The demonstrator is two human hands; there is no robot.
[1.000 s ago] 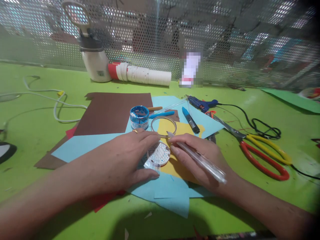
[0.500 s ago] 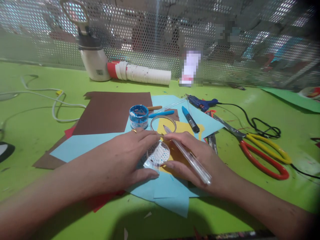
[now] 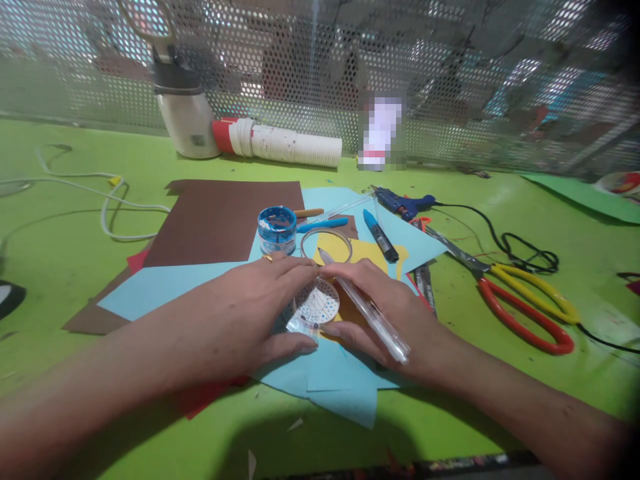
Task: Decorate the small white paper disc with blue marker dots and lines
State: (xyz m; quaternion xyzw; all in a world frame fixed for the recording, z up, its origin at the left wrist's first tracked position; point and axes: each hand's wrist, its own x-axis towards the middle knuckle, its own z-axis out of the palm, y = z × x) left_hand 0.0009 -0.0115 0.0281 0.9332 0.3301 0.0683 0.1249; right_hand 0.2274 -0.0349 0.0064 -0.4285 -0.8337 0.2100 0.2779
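Note:
A small round disc (image 3: 316,301) with a white face, dark lines and blue dots lies between my two hands, low over light blue paper (image 3: 340,373). My left hand (image 3: 260,307), a ring on one finger, curves round its left side, fingers at the top edge and thumb below. My right hand (image 3: 385,300) is closed at the right side, its thumb at the lower edge. Across that hand lies a clear-barrelled pen (image 3: 370,313), tip pointing up and left. Some clear plastic shows under the disc. Just beyond is a thin hoop (image 3: 327,231) on yellow paper (image 3: 360,252).
Beyond my hands stand a jar of blue paint (image 3: 277,230) and a blue marker (image 3: 381,236). A glue gun (image 3: 403,203) and large scissors (image 3: 525,307) lie right. Brown paper (image 3: 230,220) is left. Stacked paper cups (image 3: 295,145) and a spray bottle (image 3: 187,120) line the back.
My right hand and the pen have shifted slightly left, toward the disc. My left hand keeps its place round it. The whole view has moved a little.

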